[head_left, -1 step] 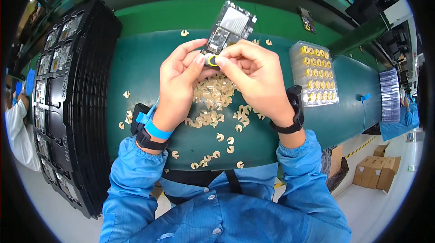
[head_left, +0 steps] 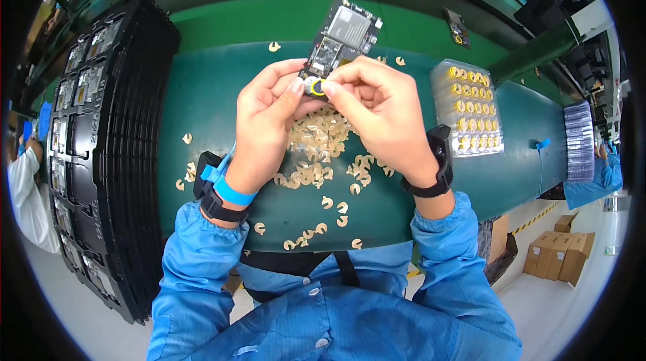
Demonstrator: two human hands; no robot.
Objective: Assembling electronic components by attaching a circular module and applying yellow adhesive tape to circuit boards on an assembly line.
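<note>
A dark circuit board (head_left: 346, 28) with a silver shield plate is held up over the table, its long side tilted to the upper right. My left hand (head_left: 266, 109) is closed on the board's near end, thumb on top. At that end sits a small round part with a yellow rim (head_left: 316, 87). The thumb and finger of my right hand (head_left: 380, 105) pinch at the edge of this round part; their tips partly cover it. Below both hands lies a heap of beige C-shaped pieces (head_left: 316, 139), with more scattered around it on the green mat (head_left: 222, 105).
Tall stacked black trays (head_left: 131, 159) holding boards stand on the left. To the right lies a clear plastic tray (head_left: 441, 112) of yellow round parts. Another board (head_left: 456, 28) rests at the back right. Cardboard boxes (head_left: 558, 253) stand on the floor; co-workers' blue sleeves (head_left: 595, 183) show at the edges.
The board has swung slightly, its far end shifting a little up and left. Both hands keep nearly the same place and the same grip.
</note>
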